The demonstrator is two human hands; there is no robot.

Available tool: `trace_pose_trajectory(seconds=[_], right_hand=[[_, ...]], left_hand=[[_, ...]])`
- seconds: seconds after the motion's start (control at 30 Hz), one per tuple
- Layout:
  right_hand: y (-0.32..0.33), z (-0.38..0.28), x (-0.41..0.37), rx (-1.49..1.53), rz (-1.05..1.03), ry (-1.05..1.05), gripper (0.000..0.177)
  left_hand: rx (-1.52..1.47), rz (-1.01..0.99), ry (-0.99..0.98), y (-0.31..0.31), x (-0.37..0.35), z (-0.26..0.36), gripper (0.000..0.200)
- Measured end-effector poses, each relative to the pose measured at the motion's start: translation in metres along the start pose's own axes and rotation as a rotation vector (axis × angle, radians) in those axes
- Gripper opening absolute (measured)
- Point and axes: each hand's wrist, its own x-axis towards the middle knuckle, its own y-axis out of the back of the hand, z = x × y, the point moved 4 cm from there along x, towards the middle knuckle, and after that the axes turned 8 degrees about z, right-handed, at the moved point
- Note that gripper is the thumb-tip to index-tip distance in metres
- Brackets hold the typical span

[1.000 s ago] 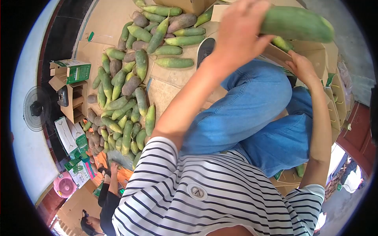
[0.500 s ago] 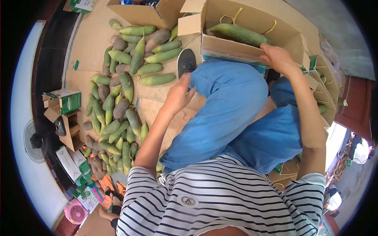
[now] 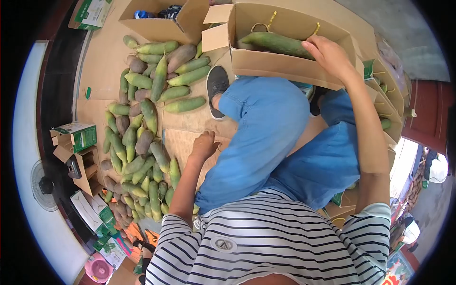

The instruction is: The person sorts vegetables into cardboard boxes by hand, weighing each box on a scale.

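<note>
A long green radish [image 3: 275,43] lies in an open cardboard box [image 3: 285,64] with yellow cord handles, in front of my legs. My right hand [image 3: 327,54] reaches over the box's near wall, its fingertips at the radish's right end. My left hand [image 3: 205,145] hangs beside my knee, over a cardboard sheet, its fingers loosely spread and holding nothing. Left of it spreads a large pile of green radishes [image 3: 148,116], some with brownish-purple ones [image 3: 144,142] among them.
Another open carton [image 3: 190,23] holding blue and dark items stands at the top. Filled boxes [image 3: 387,104] stand at the right. Small cartons [image 3: 85,137], a fan [image 3: 43,185] and a pink basin [image 3: 98,268] are at the left. My shoe [image 3: 217,85] is beside the pile.
My left hand has moved down and left, away from my knee. My right hand has shifted from the box's near edge to over the radish's end. The view has shifted slightly.
</note>
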Motion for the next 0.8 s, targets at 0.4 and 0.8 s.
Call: trace_pose_trajectory(seconds=[0.4,0.8], right_hand=[[-0.035,0.032,0.031,0.534,-0.147,-0.154,0.063],[0.0,0.007,-0.026,-0.172,-0.101,0.001,0.039]], left_hand=[[-0.171,-0.073,0.034,-0.025,-0.02,-0.021,0.037],[-0.154,-0.118,0.031,-0.045,-0.049,-0.034,0.038]])
